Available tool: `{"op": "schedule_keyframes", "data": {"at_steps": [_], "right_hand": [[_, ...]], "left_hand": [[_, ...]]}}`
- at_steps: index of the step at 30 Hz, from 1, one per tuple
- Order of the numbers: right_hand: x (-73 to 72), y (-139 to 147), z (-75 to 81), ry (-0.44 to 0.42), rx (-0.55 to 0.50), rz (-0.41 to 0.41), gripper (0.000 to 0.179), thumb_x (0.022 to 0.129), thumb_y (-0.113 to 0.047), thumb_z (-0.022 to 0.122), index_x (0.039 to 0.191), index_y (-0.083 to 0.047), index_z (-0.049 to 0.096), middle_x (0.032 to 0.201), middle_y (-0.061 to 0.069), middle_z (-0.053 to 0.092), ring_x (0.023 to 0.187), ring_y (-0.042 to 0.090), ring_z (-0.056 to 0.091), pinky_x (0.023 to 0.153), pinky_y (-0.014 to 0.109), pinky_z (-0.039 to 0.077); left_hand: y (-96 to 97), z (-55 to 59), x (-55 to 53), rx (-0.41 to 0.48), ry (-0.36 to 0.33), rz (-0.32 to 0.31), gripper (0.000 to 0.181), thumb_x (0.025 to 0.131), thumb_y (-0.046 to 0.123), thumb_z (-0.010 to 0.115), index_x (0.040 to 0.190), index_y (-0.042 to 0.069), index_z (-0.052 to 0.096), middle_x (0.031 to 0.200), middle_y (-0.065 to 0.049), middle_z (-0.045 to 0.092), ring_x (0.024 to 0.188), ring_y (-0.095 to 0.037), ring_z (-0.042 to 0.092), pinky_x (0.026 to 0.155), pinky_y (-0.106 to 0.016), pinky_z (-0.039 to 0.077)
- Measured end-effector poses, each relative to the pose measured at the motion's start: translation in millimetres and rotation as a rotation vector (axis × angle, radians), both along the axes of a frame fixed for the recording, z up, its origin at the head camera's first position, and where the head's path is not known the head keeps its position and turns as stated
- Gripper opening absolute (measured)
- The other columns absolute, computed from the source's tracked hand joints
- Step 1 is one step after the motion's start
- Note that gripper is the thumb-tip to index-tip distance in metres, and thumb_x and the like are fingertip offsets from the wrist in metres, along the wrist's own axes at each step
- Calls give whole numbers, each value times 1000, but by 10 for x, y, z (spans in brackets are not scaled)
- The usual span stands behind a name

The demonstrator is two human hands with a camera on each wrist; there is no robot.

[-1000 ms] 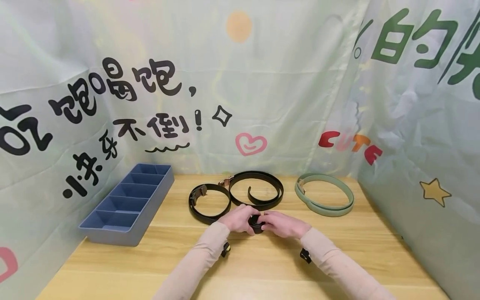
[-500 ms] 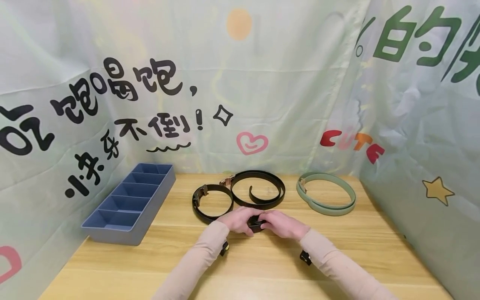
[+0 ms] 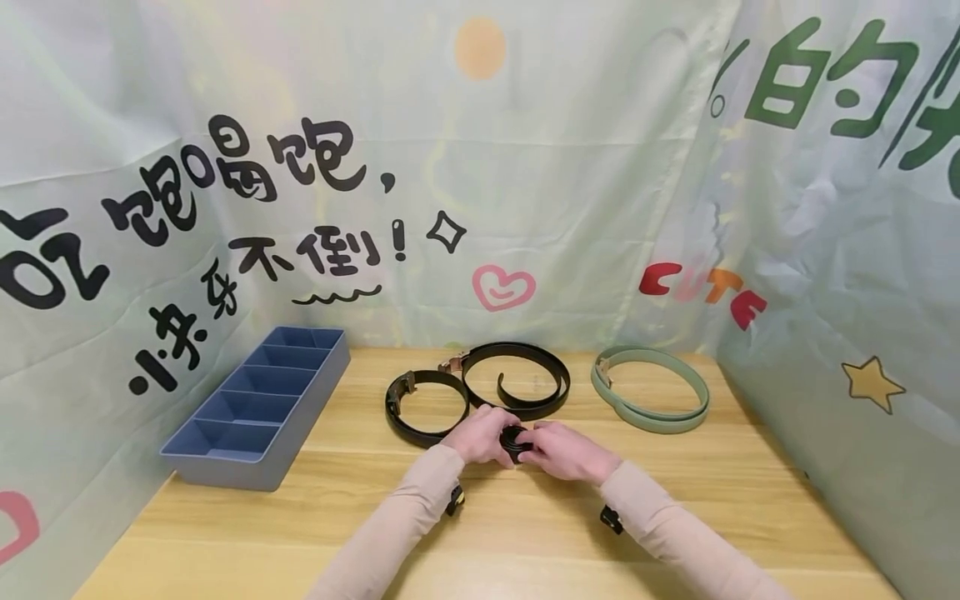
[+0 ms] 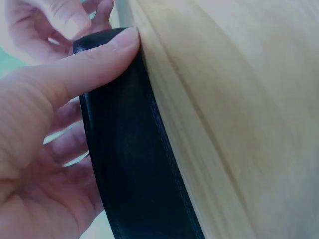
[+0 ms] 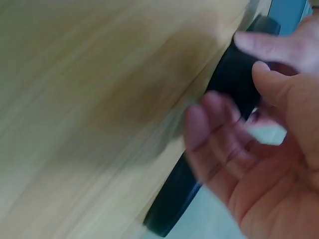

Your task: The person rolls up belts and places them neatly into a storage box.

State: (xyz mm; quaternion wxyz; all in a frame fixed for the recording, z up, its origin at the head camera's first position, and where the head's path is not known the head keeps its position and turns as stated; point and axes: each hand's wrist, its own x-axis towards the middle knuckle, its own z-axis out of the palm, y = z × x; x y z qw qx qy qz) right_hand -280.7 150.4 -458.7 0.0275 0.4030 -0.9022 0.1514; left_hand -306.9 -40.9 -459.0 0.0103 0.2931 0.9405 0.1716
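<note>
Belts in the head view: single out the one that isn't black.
The pale green belt, looped at far right. The larger loop, the smaller loop and the rolled belt between left hand and right hand are all black.

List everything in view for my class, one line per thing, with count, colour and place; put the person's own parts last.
Table: 1, light wood, across the lower picture
Tray: 1, blue-grey, five compartments, table's left side
Rolled belt: 1, black, table's middle
Small-looped belt: 1, black, behind and left of the rolled one
Wide-looped belt: 1, black, behind the rolled one
Green belt: 1, pale green, table's back right
Printed cloth: count unclear, pale green, behind and beside the table
Wrist devices: 2, black, near the cuffs
Sleeves: 2, beige, from the lower edge
Hands: 2, bare, at the rolled belt
</note>
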Motion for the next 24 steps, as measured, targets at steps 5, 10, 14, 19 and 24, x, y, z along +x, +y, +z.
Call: {"op": "schedule_keyframes", "data": {"at_steps": [5,10,14,19,24], "right_hand": [[36,-77,-4,44,23,-33,8,96,-19,62,102,-14,65,87,3,52,73,13,49,64,28,44],[-27,-25,-20,13,22,43,7,97,-15,60,101,-13,66,93,4,52,81,13,51,72,30,48],[-65,46,-6,-14,20,93,12,97,-14,60,106,-13,68,97,4,53,85,13,54,77,31,49],[-56,34,46,-12,22,95,17,94,-9,62,108,-14,71,95,5,59,83,12,55,76,30,50],[15,-110,58,8,55,33,7,95,-17,64,101,-17,68,88,4,62,78,14,56,68,30,48]], "left_hand": [[-10,-9,12,1,44,3,62,59,38,93,112,15,71,101,3,74,88,-12,67,81,-26,53],[-102,-16,2,-16,-94,-147,74,73,25,87,139,19,54,130,1,64,115,-13,59,100,-28,45],[-156,-8,-16,0,-180,-198,82,74,13,86,146,22,46,136,0,60,118,-12,56,105,-27,42],[-139,1,-21,28,-122,-96,67,67,17,90,128,21,63,119,4,69,104,-10,61,96,-26,47],[-136,-6,-8,-5,-47,-10,61,61,28,93,117,17,69,111,6,71,102,-17,60,95,-31,48]]}}
